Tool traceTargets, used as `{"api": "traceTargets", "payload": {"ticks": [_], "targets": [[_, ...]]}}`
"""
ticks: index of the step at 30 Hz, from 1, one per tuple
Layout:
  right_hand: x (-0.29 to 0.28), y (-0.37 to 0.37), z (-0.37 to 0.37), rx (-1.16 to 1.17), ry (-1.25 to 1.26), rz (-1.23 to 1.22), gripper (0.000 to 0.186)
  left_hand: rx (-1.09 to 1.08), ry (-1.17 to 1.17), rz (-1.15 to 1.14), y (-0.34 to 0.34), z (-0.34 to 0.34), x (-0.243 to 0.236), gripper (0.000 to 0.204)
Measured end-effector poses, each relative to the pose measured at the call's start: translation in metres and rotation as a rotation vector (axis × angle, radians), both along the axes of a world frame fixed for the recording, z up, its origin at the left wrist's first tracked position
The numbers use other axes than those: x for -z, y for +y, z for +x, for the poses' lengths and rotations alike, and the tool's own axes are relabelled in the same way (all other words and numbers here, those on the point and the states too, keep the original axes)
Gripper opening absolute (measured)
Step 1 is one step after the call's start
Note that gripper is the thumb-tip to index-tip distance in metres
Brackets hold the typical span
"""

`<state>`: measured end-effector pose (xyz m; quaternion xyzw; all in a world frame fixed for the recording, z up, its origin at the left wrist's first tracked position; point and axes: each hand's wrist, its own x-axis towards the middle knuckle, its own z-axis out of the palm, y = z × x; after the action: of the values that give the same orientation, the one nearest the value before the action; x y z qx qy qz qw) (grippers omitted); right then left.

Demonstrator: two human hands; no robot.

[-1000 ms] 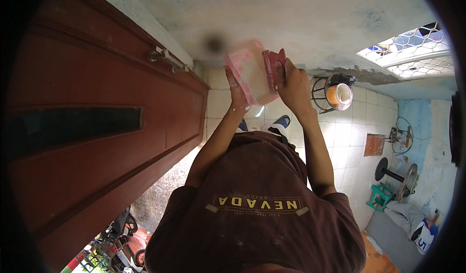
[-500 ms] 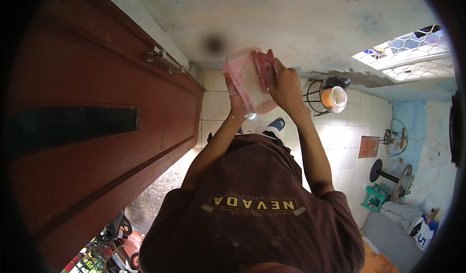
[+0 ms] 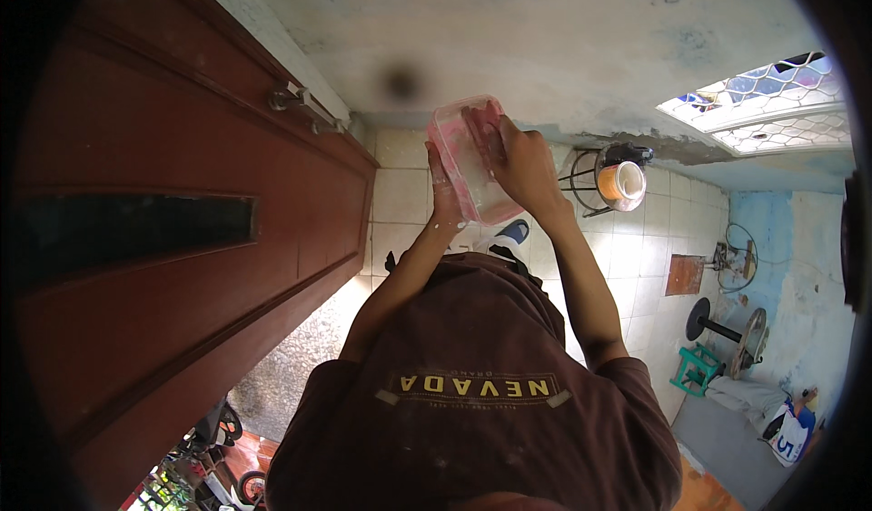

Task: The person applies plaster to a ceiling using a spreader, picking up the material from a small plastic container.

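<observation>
Holding a clear plastic container (image 3: pixel 470 184), streaked with pink, just above the centre of the frame, in the left hand (image 3: pixel 445 195); laying the visible fingers along its left side; cannot tell the set of the others, hidden behind the wall. Gripping a red flat tool (image 3: pixel 482 125) in the right hand (image 3: pixel 529 164), with fingers curled narrow around it, over the container's upper right part; cannot tell whether touching the pale smears inside. Wearing a dark brown shirt (image 3: pixel 472 329) across the lower middle and a blue sandal (image 3: pixel 517 230) just below the container. Standing on white floor tiles (image 3: pixel 400 184), facing a patchy pale wall (image 3: pixel 509 48) along the top, near a red-brown door (image 3: pixel 173 138) at left. To be seen right of the hands: a round stool (image 3: pixel 629 206) bearing an orange-sided cup (image 3: pixel 609 181); at upper right, a grilled window (image 3: pixel 758 102); at lower right, a green stool (image 3: pixel 696 369).
</observation>
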<state>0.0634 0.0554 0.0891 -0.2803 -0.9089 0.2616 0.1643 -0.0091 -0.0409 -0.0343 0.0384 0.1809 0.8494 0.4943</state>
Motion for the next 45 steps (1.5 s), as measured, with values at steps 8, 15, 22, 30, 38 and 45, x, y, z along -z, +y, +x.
{"api": "traceTargets", "payload": {"ticks": [8,15,22,30,38,45], "targets": [[0.039,-0.016,0.008,0.027,-0.014,-0.054,0.014,-0.085,0.002,-0.036,-0.004,-0.003,-0.001,0.09],[0.036,0.002,-0.009,-0.049,0.112,-0.04,0.02,-0.157,0.065,-0.104,-0.004,-0.007,-0.017,0.091],[-0.003,0.005,0.005,-0.091,0.112,-0.174,0.021,-0.008,-0.092,0.132,-0.009,-0.016,0.008,0.084],[0.017,-0.019,0.008,-0.131,-0.022,0.051,0.024,-0.018,-0.054,0.047,-0.009,-0.017,0.005,0.079],[0.003,-0.013,0.005,-0.039,-0.008,-0.031,0.026,-0.075,0.024,-0.033,-0.004,-0.013,-0.006,0.087],[-0.001,-0.014,0.003,-0.014,-0.013,-0.043,0.028,-0.061,0.048,-0.018,-0.003,-0.014,-0.005,0.083]]}}
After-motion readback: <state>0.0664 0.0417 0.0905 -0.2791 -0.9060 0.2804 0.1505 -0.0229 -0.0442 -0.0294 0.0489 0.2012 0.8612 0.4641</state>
